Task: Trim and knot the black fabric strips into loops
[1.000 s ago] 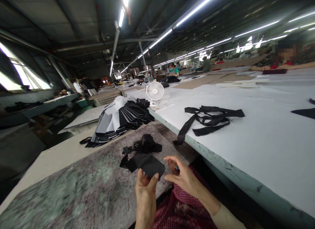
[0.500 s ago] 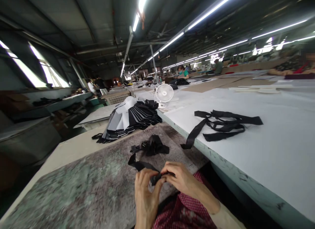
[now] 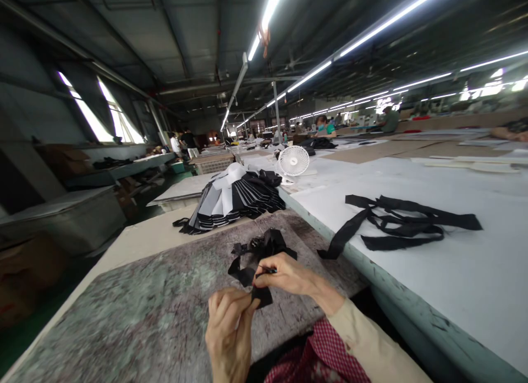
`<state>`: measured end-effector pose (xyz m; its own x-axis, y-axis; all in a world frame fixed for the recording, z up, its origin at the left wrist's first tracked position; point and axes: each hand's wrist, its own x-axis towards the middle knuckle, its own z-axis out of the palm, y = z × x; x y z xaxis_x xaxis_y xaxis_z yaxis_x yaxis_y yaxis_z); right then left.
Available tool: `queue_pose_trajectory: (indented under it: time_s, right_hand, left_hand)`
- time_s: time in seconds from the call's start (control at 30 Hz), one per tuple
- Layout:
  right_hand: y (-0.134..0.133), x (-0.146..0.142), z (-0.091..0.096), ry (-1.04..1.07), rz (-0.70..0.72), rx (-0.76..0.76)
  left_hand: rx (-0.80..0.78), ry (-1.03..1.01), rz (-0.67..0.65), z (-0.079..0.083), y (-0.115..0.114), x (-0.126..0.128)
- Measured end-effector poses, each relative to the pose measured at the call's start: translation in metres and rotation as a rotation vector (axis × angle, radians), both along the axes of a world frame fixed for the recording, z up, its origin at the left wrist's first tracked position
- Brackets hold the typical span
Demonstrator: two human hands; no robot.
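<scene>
My left hand [image 3: 231, 325] is closed, its thumb and fingertips pinching the edge of a small black fabric strip [image 3: 263, 297] above the mottled work surface [image 3: 165, 295]. Just beyond it, my right hand [image 3: 286, 273] is closed in a pinch on the same black fabric. A dark bit shows between its thumb and fingers; whether it is only cloth I cannot tell. Behind the hands lies a crumpled heap of black fabric strips [image 3: 274, 243], with one loose end [image 3: 240, 273] trailing toward my right fingertips.
Long black strips [image 3: 404, 221] lie on the white table [image 3: 454, 284] at the right, one overhanging its edge. A fanned stack of black and grey cut pieces [image 3: 237, 199] stands ahead, near a white fan [image 3: 293, 161]. Several people are farther back.
My hands have drawn apart slightly: the left shifted left, the right moved up and forward. A flap of the black fabric now hangs between them. The view has turned left.
</scene>
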<state>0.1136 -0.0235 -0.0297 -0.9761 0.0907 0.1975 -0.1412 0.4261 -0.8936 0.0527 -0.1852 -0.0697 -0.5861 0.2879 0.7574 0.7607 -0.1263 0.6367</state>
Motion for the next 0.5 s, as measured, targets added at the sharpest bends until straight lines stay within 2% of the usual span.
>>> queue_pose_trajectory:
  time_s: [0.07,0.1,0.17,0.23,0.37,0.43,0.5]
  right_hand:
    - [0.006,-0.015,0.007,0.026,0.030,0.057]
    - [0.012,-0.022,0.010,0.041,-0.005,0.073]
    - [0.026,-0.033,0.015,0.069,-0.174,0.099]
    - [0.041,-0.041,0.021,0.077,-0.350,0.158]
    - [0.055,-0.048,0.044,0.017,-0.404,0.458]
    - [0.054,-0.049,0.056,-0.027,-0.409,0.579]
    - [0.055,-0.048,0.065,-0.060,-0.418,0.666]
  left_hand:
    - [0.026,0.047,0.032,0.006,-0.006,-0.005]
    - [0.048,0.069,0.039,0.008,-0.010,-0.007]
    - [0.085,0.070,0.016,0.011,-0.015,-0.009]
    - [0.154,-0.028,-0.041,0.013,-0.015,-0.011]
    - [0.460,-0.387,-0.234,0.023,0.004,-0.022]
    - [0.500,-0.512,-0.391,0.032,0.017,-0.029]
    - [0.460,-0.593,-0.537,0.040,0.026,-0.034]
